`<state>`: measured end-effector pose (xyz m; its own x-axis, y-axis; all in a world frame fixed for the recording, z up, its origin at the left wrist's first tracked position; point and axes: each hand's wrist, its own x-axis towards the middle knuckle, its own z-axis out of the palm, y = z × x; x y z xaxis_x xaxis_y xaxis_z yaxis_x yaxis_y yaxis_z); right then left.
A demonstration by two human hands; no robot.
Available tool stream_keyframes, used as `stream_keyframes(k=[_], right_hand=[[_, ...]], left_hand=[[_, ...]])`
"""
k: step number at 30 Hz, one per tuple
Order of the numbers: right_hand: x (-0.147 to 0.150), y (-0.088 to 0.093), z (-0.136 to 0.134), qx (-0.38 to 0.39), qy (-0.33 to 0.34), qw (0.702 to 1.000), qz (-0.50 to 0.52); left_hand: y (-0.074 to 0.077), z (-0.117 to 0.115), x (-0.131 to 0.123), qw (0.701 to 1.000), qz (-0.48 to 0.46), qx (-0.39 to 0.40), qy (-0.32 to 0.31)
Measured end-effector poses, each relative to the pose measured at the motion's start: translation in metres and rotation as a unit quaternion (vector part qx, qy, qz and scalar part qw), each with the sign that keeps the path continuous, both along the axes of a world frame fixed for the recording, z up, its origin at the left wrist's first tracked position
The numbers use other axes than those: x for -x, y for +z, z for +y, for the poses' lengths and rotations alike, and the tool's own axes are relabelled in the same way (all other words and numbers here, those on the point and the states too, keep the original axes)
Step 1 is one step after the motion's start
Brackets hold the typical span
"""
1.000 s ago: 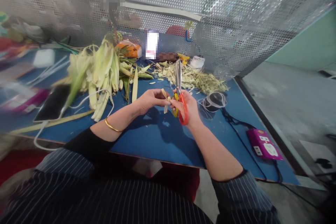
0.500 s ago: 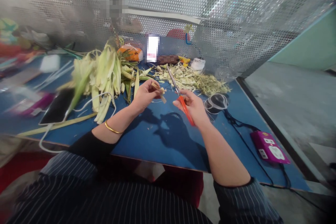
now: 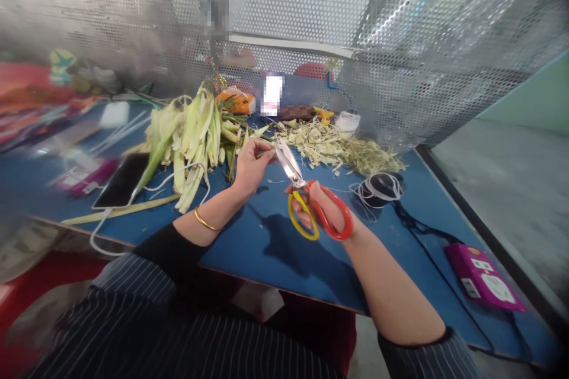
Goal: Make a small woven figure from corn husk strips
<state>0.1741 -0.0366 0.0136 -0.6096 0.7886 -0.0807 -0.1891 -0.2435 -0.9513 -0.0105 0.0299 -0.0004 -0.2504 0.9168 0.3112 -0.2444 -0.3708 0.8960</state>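
Observation:
My right hand (image 3: 324, 207) grips a pair of scissors (image 3: 299, 182) with one red and one yellow handle, its fingers through the loops. The silver blades are spread and point up and left, their tips at the fingertips of my left hand (image 3: 252, 167). That hand is pinched closed on a small piece of corn husk, nearly hidden now by the fingers and blades. Long pale green corn husks (image 3: 189, 130) are heaped just left of it. Beyond the scissors lies a pile of husk scraps (image 3: 326, 141).
On the blue table (image 3: 249, 249) a black phone (image 3: 122, 180) with a white cable lies at left. White cord (image 3: 377, 188) is coiled on a dark spool at right, near a purple power strip (image 3: 484, 278). An orange packet (image 3: 237, 102) stands behind the husks. Perforated metal sheet (image 3: 293, 6) closes the back.
The scissors have turned and their blades have opened, with the tips brought to my left hand. The husk piece at my left fingertips is now mostly hidden. The view has shifted slightly.

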Motion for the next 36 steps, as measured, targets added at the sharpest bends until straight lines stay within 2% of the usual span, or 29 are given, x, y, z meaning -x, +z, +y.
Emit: stream_keyframes(k=[5,13,21,26,32,36], right_hand=[[0.002,0.002,-0.001,0.037,0.013,0.999,-0.005],[0.002,0.000,-0.002,0.049,-0.004,0.999,-0.014],[0.008,-0.007,-0.002,0.069,-0.016,0.997,-0.013],[0.011,-0.005,-0.004,0.073,-0.032,0.997,-0.015],[0.013,-0.004,-0.003,0.088,-0.043,0.995,-0.013],[0.014,-0.004,-0.002,0.099,-0.044,0.994,-0.010]], left_hand=[[-0.002,0.001,0.001,0.999,0.018,0.012,0.029],[0.004,-0.004,-0.002,0.999,-0.017,0.043,0.015],[-0.005,-0.006,-0.006,0.998,0.018,0.018,0.052],[-0.007,-0.008,-0.009,0.999,0.007,0.022,0.037],[0.000,-0.016,-0.014,0.996,-0.057,0.074,-0.003],[0.002,-0.017,-0.015,0.993,-0.069,0.094,-0.002]])
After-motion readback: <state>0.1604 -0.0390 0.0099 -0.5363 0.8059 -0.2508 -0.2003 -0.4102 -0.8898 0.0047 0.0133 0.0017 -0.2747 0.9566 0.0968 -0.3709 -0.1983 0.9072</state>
